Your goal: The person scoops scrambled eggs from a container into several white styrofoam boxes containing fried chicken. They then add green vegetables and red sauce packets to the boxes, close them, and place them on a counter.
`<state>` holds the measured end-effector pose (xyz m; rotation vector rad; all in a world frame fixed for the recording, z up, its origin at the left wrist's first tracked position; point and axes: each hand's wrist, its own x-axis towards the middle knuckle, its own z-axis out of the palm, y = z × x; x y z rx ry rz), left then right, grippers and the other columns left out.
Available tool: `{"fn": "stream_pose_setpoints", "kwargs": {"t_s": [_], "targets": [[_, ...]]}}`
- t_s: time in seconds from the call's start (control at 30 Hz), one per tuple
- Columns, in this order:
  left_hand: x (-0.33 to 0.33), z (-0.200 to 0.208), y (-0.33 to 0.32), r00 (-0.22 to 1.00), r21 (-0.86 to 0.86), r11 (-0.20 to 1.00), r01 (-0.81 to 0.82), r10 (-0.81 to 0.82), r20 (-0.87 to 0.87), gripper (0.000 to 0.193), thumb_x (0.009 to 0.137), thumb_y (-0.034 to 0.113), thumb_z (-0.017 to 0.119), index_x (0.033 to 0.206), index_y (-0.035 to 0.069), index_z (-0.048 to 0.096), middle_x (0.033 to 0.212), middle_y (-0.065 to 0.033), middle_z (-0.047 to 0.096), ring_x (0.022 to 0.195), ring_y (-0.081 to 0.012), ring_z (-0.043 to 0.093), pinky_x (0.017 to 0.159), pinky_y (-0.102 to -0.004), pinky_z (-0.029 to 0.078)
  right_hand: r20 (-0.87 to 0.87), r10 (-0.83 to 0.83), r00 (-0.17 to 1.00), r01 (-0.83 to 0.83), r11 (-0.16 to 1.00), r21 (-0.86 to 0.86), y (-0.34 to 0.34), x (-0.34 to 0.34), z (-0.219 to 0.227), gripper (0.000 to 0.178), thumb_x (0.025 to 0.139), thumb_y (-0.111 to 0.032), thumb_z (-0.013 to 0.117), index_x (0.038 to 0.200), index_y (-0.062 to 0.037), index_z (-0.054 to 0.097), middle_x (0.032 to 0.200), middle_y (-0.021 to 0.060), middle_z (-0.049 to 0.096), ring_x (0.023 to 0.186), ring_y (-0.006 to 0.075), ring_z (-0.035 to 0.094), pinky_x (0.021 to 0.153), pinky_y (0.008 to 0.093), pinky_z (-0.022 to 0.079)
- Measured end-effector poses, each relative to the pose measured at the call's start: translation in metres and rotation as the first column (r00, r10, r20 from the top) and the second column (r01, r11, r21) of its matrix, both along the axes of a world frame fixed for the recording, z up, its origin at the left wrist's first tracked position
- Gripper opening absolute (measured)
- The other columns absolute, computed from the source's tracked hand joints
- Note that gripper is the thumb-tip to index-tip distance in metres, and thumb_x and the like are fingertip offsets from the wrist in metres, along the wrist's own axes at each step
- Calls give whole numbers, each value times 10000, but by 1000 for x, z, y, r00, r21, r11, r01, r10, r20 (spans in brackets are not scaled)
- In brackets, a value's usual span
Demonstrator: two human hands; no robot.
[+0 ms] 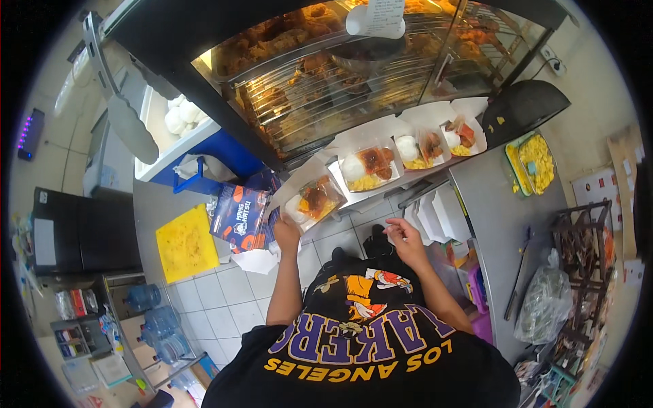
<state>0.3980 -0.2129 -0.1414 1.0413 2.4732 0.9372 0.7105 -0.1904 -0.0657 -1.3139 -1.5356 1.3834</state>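
Observation:
My left hand point(287, 233) grips the near left edge of an open white food box point(329, 221), which sits at an angle at the left end of a row. It holds a white rice ball, saucy meat and yellow pieces. My right hand point(405, 239) is empty, its fingers loosely bent and apart, in front of the row. Three more open boxes stand to the right: one food box point(373, 194), a middle one point(445, 158) and an end one point(481, 139), each with rice, meat and yellow food. Dark blue printed cartons point(239, 217) lie beside my left hand.
A lit glass display case point(320, 88) of fried food rises behind the row. Left are a yellow board point(187, 243), a white tub of rice balls point(144, 129) and hanging tongs point(112, 95). Right, yellow food fills a container point(535, 163) near a black pan point(527, 109).

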Motion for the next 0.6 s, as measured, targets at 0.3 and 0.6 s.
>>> {"fn": "stream_pose_setpoints", "kwargs": {"t_s": [0.3, 0.6], "targets": [[-1, 22, -70, 999, -102, 994, -50, 48, -21, 397, 944, 286, 376, 1045, -21, 607, 839, -282, 622, 815, -450, 599, 714, -512, 456, 114, 248, 962, -253, 967, 35, -16, -12, -4, 301, 866, -233, 589, 1073, -14, 579, 852, 97, 635, 754, 156, 586, 688, 280, 462], [137, 93, -27, 896, -111, 890, 442, -431, 109, 423, 962, 338, 340, 1096, 29, 596, 833, -278, 612, 800, -459, 585, 705, -498, 456, 85, 31, 996, -36, 998, 54, -33, 98, -18, 454, 922, -228, 516, 1313, -35, 390, 1020, 147, 609, 825, 182, 606, 764, 311, 476]]}}
